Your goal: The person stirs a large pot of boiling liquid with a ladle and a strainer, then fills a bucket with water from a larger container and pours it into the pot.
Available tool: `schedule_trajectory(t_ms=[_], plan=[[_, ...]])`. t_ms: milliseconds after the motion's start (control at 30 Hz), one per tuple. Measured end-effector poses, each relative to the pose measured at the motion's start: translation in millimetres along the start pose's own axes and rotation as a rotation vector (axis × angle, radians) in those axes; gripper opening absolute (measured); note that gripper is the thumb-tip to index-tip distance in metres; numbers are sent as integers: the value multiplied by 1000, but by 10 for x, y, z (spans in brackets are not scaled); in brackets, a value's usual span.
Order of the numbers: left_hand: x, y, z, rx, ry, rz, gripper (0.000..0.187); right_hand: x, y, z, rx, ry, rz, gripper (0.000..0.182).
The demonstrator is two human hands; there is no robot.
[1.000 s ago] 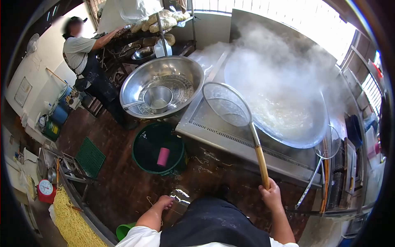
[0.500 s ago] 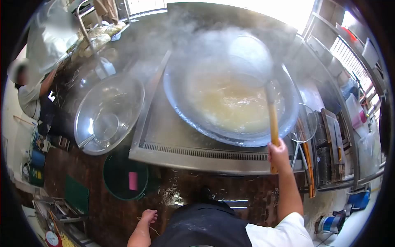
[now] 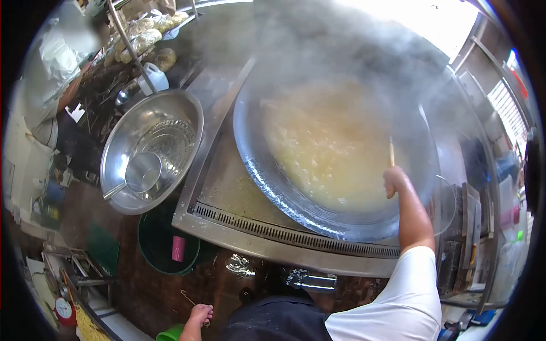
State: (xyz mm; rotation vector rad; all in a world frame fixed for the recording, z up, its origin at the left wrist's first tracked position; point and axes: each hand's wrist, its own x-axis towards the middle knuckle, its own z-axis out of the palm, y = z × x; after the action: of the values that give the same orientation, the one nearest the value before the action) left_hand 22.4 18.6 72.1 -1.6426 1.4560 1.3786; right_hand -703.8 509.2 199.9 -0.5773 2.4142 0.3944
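My right hand (image 3: 397, 179) is wrapped around the wooden handle (image 3: 391, 152) of a long-handled skimmer, over the right side of a huge metal wok (image 3: 266, 184). Steam and the cloudy, bubbling yellowish liquid (image 3: 324, 153) hide the skimmer's head. Low in front of my body, my left hand (image 3: 201, 314) is closed, with a thin, hooked, pale strand (image 3: 185, 295) sticking out of it. To the left, a big steel bowl (image 3: 181, 108) holds a small round strainer (image 3: 143, 171) with a metal handle.
The wok sits in a steel stove top (image 3: 244, 246) with a slotted front edge. Below stands a green tub (image 3: 141, 241) with a pink cup (image 3: 178, 249). Another person (image 3: 48, 128) is at far left. A wire strainer (image 3: 446, 210) hangs at right. The floor looks wet.
My right hand has moved forward, and the round skimmer head, raised over the wok before, is now out of sight in steam or liquid. My view has shifted and turned slightly.
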Motion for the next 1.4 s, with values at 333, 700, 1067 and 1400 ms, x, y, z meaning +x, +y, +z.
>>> schedule_trajectory(t_ms=[333, 700, 1067, 1400], plan=[[119, -279, 32, 6, -11, -73, 21, -243, -1490, -479, 1408, -60, 83, 15], [378, 335, -294, 175, -109, 163, 23, -1562, -2614, 143, 2214, -544, -200, 19], [1157, -93, -1298, 278, -169, 158, 28, -3471, -4062, 762, 2024, -140, -188, 42], [1610, -139, -1404, 495, -214, 184, 28, -4003, -5018, 1623, 1519, 579, 157, 40]])
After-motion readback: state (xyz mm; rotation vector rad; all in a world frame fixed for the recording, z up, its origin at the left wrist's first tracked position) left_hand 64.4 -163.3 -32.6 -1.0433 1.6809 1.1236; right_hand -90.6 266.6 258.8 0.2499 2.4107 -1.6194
